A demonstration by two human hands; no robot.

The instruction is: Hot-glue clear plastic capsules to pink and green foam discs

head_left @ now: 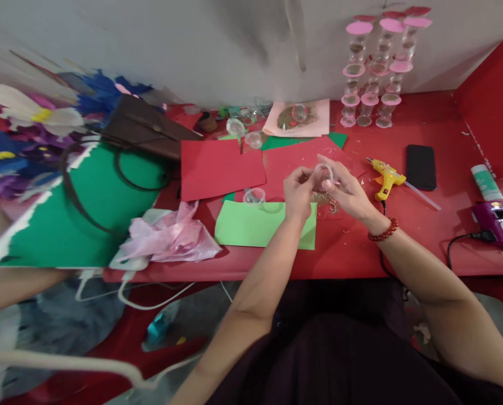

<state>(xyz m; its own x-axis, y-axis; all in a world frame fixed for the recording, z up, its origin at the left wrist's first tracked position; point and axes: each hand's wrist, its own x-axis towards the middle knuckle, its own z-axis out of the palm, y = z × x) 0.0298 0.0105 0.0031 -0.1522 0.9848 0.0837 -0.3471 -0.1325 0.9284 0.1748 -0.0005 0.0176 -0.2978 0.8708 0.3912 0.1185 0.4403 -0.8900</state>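
Both hands meet above the middle of the red table (424, 247) and share 1 small clear plastic cup (323, 171). The left hand (297, 192) is curled nearly closed, its fingertips pinching the cup's left edge. The right hand (347, 191) is looser, with its fingers stretched toward the left hand and its thumb and forefinger nipped on the cup's right side and rim. So both hands grip the same cup, lifted clear of the table. A red bead bracelet (383, 230) sits on the right wrist.

The cup is see-through and round, with its open rim showing as a pale ring. Whether anything is inside it cannot be told. Just under the hands lies a small heap of brown scraps (323, 199) on the table, beside the upper right corner of a light green paper sheet (255, 228).

A second clear cup (254, 196) rests at the top edge of that green sheet, near the left hand. A red paper sheet (220, 166) lies further left. To the right of the hands are a yellow glue gun (386, 177) and, beyond it, a black phone (421, 167). At the wall stand 3 towers of stacked cups (371, 84) with pink discs between them
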